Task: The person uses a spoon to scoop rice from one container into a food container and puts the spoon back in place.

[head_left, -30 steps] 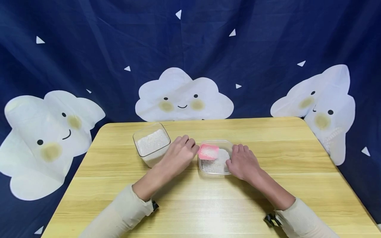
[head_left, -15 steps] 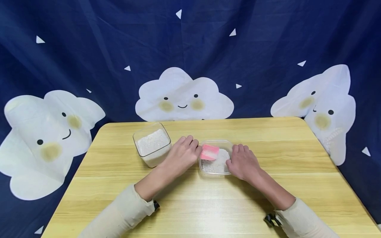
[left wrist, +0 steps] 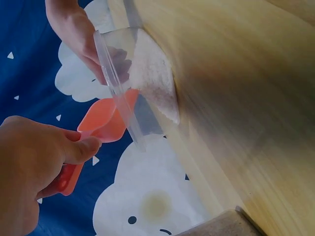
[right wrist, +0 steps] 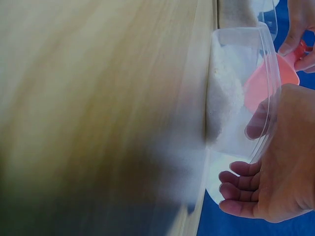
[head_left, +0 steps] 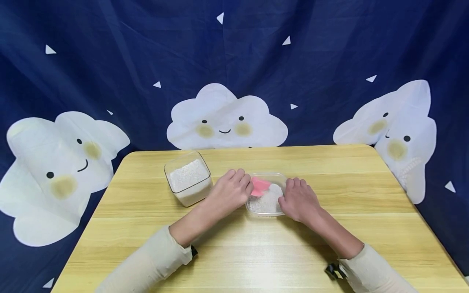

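My left hand (head_left: 232, 189) grips the handle of a pink scoop (head_left: 260, 186). Tipped over the left part of a clear plastic tub (head_left: 264, 214), the scoop shows no grains in its bowl in the left wrist view. White rice (head_left: 272, 199) is heaped in the tub, higher toward the right. With the thumb inside and the fingers outside, my right hand (head_left: 300, 200) holds the tub's right rim; the right wrist view shows this hand (right wrist: 285, 162) closely. To the left of my left hand stands a square clear container (head_left: 192, 195) holding more rice.
Everything stands on a light wooden table (head_left: 234, 252) with rounded far corners. Behind it hangs a dark blue curtain (head_left: 256, 49) printed with smiling clouds and white triangles. The square container sits close beside my left forearm.
My left hand has moved slightly right and turned the scoop over, and the rice that lay in it has slid out into the tub. My right hand and both containers have stayed put.
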Motion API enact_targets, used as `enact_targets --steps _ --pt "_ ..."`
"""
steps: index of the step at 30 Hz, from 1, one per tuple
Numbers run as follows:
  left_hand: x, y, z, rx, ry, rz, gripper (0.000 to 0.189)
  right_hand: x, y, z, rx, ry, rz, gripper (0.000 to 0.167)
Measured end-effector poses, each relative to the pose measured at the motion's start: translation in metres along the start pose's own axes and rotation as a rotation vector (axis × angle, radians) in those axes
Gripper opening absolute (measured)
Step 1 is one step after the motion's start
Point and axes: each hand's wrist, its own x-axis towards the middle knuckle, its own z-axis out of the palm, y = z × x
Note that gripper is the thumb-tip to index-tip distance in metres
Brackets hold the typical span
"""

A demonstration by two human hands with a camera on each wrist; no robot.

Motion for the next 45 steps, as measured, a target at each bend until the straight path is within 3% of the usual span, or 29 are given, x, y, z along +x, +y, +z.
enact_targets --steps 16,25,28,37,45 --pt "-0.003 0.000 -0.002 0.029 -0.028 0.059 0.033 0.000 0.000 0.000 0.000 0.011 -0.009 0.031" --pt "-0.008 -0.006 -0.004 0.047 -0.045 0.068 0.025 0.000 0.001 0.001 0.001 0.014 -0.003 0.031" --pt "-0.010 -0.010 -0.004 0.045 -0.052 0.052 0.025 0.000 0.001 0.002 -0.002 0.011 -0.003 0.031" --pt "-0.017 -0.023 -0.001 -0.006 0.057 -0.047 0.019 0.001 0.000 0.000 -0.004 -0.006 0.006 0.033" --pt "-0.025 -0.034 -0.003 0.006 0.088 -0.104 0.020 0.001 0.000 0.001 -0.009 -0.006 -0.001 0.032"
